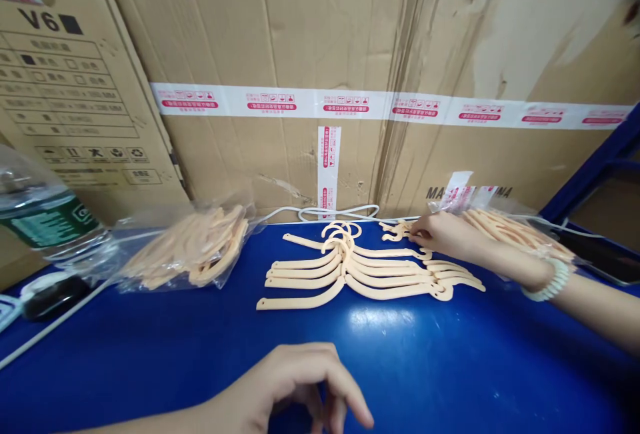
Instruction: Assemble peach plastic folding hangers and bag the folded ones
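Note:
Several peach plastic hangers point(360, 267) lie fanned in a row on the blue table point(425, 361), hooks toward the cardboard boxes. My right hand point(445, 234) reaches in from the right, a white bead bracelet on its wrist, and its fingertips pinch a small hanger piece point(397, 229) at the back of the row. My left hand point(295, 384) hovers low over the table's front edge, fingers curled loosely and apart, holding nothing.
A clear bag of hangers point(193, 247) lies at left, another bag point(515, 231) behind my right arm. Large cardboard boxes point(320, 54) wall the back. A water bottle point(43, 217) lies far left, with a white cable point(335, 212) and a dark phone point(605, 257).

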Motion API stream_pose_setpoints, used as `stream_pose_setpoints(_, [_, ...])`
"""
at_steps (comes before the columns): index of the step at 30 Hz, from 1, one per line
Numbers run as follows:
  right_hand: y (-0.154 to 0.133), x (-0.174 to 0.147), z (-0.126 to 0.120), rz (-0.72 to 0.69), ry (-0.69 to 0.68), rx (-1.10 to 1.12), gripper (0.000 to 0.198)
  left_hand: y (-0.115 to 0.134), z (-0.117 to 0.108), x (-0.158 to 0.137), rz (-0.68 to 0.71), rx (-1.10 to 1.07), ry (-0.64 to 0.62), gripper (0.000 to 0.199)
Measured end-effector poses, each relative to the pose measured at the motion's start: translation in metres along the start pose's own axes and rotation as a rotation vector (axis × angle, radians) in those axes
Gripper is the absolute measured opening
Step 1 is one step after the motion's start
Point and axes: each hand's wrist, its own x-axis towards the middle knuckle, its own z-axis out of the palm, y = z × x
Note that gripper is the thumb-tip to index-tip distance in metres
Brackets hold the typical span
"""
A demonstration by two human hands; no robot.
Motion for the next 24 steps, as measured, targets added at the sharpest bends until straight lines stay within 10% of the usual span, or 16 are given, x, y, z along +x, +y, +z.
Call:
stream_pose_setpoints(8, [-0.013,0.003,-0.038,-0.007,0.167,-0.007,0.012,-0.007,-0.007,0.003,-0.058,-0.072,0.012,0.027])
stream_pose_setpoints(14, [-0.075,-0.021,-0.087,-0.065,0.361,0.306,0.021,-0.016,-0.007,0.004,-0.090,-0.171,0.062,0.024])
stream_pose_setpoints(19, [-0.142,-0.049,-0.066,-0.093,0.025,1.171,0.012,-0.016,0.000,0.006,-0.024,-0.156,0.107,0.037])
stream_pose_setpoints(24, [-0.179,-0.062,-0.025,-0.059,-0.260,1.456,0.026,-0.016,0.005,0.010,-0.010,-0.228,0.392,0.034])
